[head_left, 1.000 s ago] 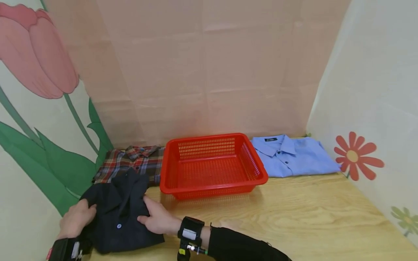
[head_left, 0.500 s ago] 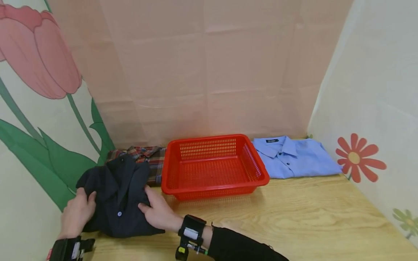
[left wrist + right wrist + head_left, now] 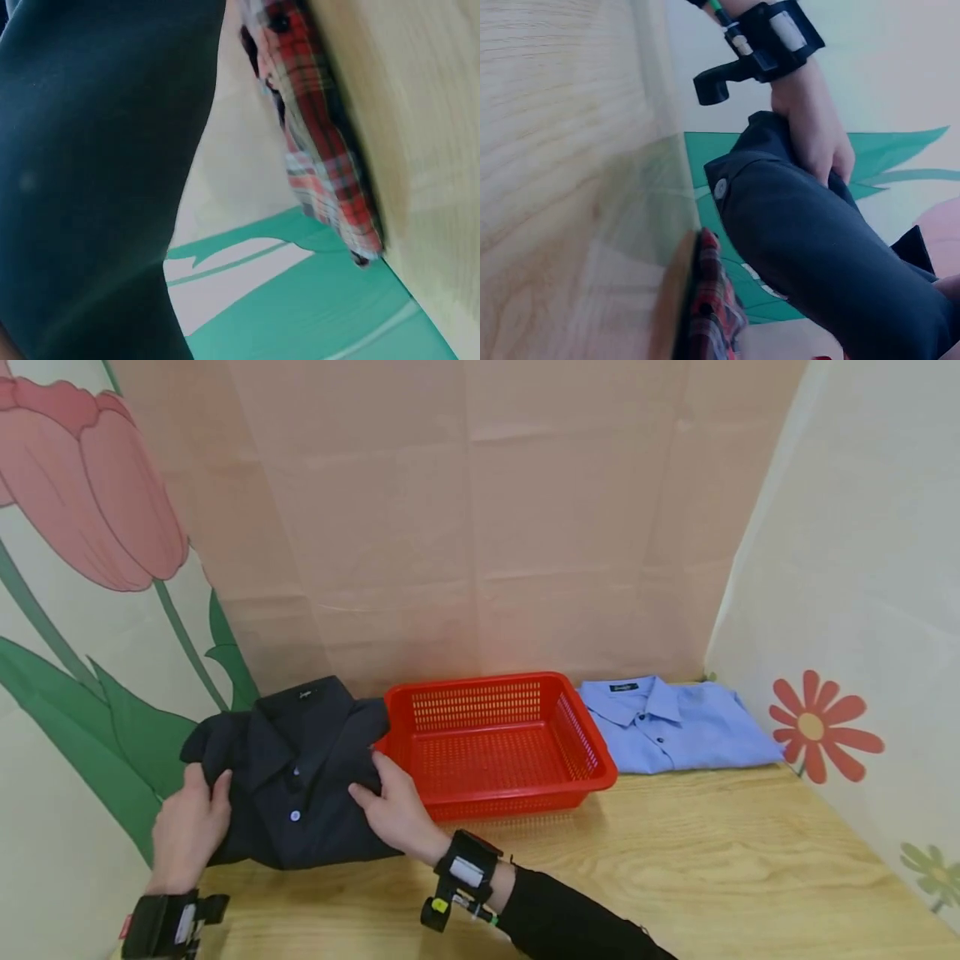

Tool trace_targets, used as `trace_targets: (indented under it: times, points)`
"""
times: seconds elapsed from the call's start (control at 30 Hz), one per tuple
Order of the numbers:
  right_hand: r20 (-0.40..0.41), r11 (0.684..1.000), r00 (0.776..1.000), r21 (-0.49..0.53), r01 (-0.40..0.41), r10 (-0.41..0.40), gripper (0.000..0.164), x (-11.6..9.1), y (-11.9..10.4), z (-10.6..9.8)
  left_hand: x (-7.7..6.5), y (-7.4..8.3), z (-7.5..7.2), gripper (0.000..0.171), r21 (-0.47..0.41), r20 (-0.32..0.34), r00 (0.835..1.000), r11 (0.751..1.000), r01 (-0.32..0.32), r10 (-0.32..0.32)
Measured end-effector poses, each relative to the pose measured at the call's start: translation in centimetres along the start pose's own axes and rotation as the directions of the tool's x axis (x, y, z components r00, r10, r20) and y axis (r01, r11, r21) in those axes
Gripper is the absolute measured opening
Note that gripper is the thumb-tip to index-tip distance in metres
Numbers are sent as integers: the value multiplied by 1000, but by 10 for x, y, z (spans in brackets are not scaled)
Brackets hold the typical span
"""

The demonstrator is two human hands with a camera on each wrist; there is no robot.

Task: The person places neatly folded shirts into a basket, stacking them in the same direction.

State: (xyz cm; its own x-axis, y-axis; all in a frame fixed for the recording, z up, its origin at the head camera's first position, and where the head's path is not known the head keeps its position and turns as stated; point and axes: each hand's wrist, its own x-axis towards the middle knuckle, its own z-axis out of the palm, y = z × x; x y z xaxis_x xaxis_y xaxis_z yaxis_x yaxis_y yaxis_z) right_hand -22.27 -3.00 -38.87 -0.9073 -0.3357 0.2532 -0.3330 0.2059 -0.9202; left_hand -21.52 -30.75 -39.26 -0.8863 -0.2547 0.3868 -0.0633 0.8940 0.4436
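A folded dark navy shirt (image 3: pixel 300 777) with pale buttons is held by its two sides, collar toward the back wall. My left hand (image 3: pixel 191 818) pinches its left edge, thumb on top. At the opposite edge my right hand (image 3: pixel 397 802) grips the cloth, thumb also on top. In both wrist views the dark shirt hangs above the table, raised over a folded plaid shirt (image 3: pixel 319 127), which it hides in the head view. The dark shirt's right shoulder overlaps the left rim of a red plastic basket (image 3: pixel 487 802) in the head view.
Right of the basket lies a folded light blue shirt (image 3: pixel 675 727) against the back. The wooden table (image 3: pixel 675 860) meets a pinkish paper-covered back wall (image 3: pixel 480 527) and pale side walls painted with flowers.
Both hands have carried the dark shirt up from near the table, away from me and slightly right. It now covers the plaid shirt, which showed behind it earlier.
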Motion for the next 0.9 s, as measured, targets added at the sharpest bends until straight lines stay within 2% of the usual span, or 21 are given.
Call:
trace_targets:
  times: [0.17, 0.43, 0.53, 0.77, 0.9]
  points:
    - [-48, 998, 997, 12, -60, 60, 60, 2, -3, -14, 1, 13, 4, 35, -18, -69, 997, 1000, -21, 20]
    - [-183, 1000, 983, 28, -10, 15, 49, 10, 4, -48, 9, 39, 11, 34, -89, -147, 988, 995, -54, 40]
    - [-219, 999, 976, 37, -11, 19, 50, 12, 9, -62, 12, 49, 14, 35, -102, -131, 990, 992, -73, 59]
    - [-249, 998, 967, 60, -36, 50, 52, 12, 18, -93, 19, 73, 26, 35, -125, -58, 991, 984, -129, 123]
    - [-270, 998, 962, 47, -36, 48, 52, 13, 22, -110, 20, 86, 30, 39, -145, -12, 992, 981, -126, 126]
